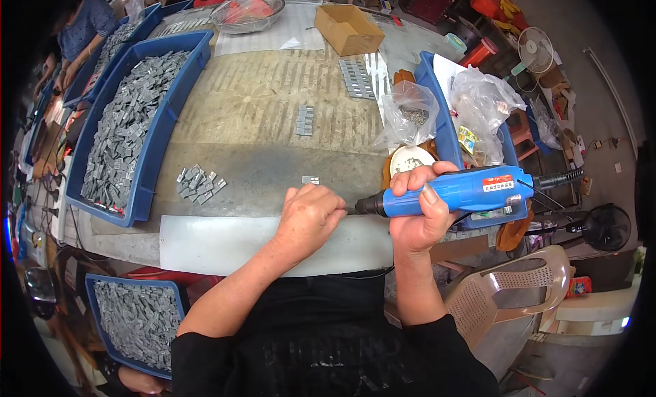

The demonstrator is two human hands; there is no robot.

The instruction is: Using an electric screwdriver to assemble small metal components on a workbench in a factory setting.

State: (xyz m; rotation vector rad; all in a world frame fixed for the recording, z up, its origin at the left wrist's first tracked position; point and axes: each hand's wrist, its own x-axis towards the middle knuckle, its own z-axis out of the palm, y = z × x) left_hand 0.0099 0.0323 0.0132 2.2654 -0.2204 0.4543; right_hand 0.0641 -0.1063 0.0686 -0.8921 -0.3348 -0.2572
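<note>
My right hand (pixel 425 216) is wrapped round a blue electric screwdriver (pixel 451 190), held level with its black nose pointing left. Beside that nose, my left hand (pixel 309 212) is closed, fingertips pinched together near the driver's tip; whatever it holds is hidden. Just beyond the left knuckles lies a single small grey metal part (pixel 310 180). Both hands are over the near edge of the table, above a pale sheet (pixel 225 244). A loose pile of similar grey parts (pixel 199 184) lies to the left, and a short column of them (pixel 305 120) stands farther back.
A large blue bin (pixel 145 185) full of grey parts stands left, another blue bin (pixel 183 298) below it. At right are a white dish (pixel 413 158), a plastic bag (pixel 414 110) and a blue crate (pixel 444 134). A cardboard box (pixel 349 32) stands far back. Another person (pixel 87 28) works far left.
</note>
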